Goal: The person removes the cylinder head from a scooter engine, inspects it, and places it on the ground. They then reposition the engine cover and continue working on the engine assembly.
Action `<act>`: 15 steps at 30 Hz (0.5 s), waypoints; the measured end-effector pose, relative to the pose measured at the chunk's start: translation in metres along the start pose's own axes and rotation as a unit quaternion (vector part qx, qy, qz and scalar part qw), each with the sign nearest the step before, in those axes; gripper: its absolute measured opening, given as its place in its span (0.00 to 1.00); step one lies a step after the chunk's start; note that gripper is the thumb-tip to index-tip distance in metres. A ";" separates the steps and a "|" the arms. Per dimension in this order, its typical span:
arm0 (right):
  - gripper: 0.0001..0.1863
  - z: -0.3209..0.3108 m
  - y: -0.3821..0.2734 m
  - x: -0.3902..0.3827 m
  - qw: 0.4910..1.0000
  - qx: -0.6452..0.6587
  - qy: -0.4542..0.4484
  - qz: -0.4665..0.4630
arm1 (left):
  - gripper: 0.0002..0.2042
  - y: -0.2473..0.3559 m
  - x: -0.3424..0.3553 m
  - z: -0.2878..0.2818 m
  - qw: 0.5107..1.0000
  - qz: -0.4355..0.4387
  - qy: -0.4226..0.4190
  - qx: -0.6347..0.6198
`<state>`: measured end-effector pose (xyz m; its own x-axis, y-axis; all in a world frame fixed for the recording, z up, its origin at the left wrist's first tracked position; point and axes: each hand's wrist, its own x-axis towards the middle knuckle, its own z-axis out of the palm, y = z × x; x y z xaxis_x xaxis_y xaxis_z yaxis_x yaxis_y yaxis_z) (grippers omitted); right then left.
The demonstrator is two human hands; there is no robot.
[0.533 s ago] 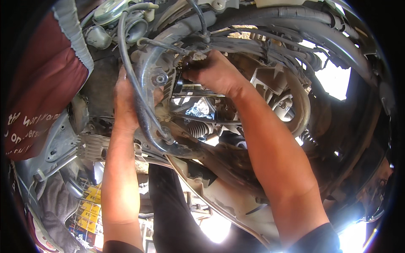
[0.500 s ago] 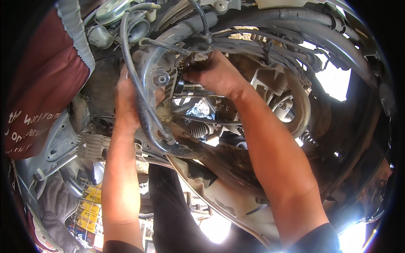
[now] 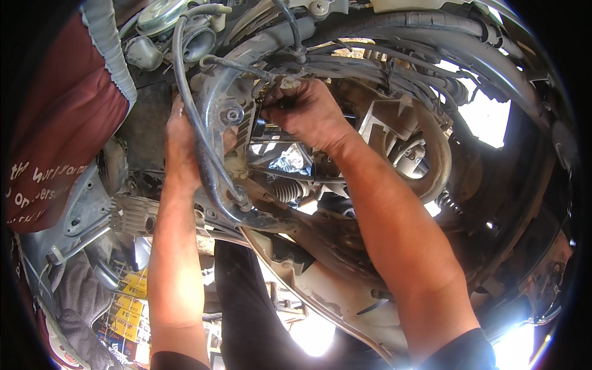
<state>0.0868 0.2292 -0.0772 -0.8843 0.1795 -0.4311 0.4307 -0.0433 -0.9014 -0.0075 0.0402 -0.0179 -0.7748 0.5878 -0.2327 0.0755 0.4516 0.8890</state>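
My left hand (image 3: 180,145) is wrapped round a finned metal part (image 3: 245,131), partly behind a dark curved frame tube (image 3: 213,179) of a dusty motor vehicle. Some of its fingers are hidden, while part of it shows on the tube's right side. On the other side of the fins, my right hand (image 3: 311,114) is closed, thumb and fingers pinched together. What lies in its fingertips is too small and shaded to make out. A thin black hose (image 3: 183,68) runs down in front of the tube and my left hand.
Bundled dark cables (image 3: 364,71) cross above my right hand. A bent brown pipe (image 3: 439,160) stands to its right, and a ribbed bellows (image 3: 288,190) lies below. Dark red cloth (image 3: 74,98) hangs at left. Yellow boxes (image 3: 131,308) show behind a wire grid at lower left.
My right hand has shifted slightly down and left and turned a little, its fingers still closed. My left hand stays at the finned part. The whole view has drifted slightly left.
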 end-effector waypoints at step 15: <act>0.14 0.003 -0.019 0.000 0.990 -0.112 -0.027 0.075 | 0.26 0.004 -0.002 0.003 0.897 -0.192 0.032 -0.397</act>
<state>0.0786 0.2273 -0.0598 -0.8126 0.1338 -0.5672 0.5825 0.1542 -0.7981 -0.0040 0.0427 -0.0150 -0.6843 0.4401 -0.5815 -0.6559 -0.0231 0.7545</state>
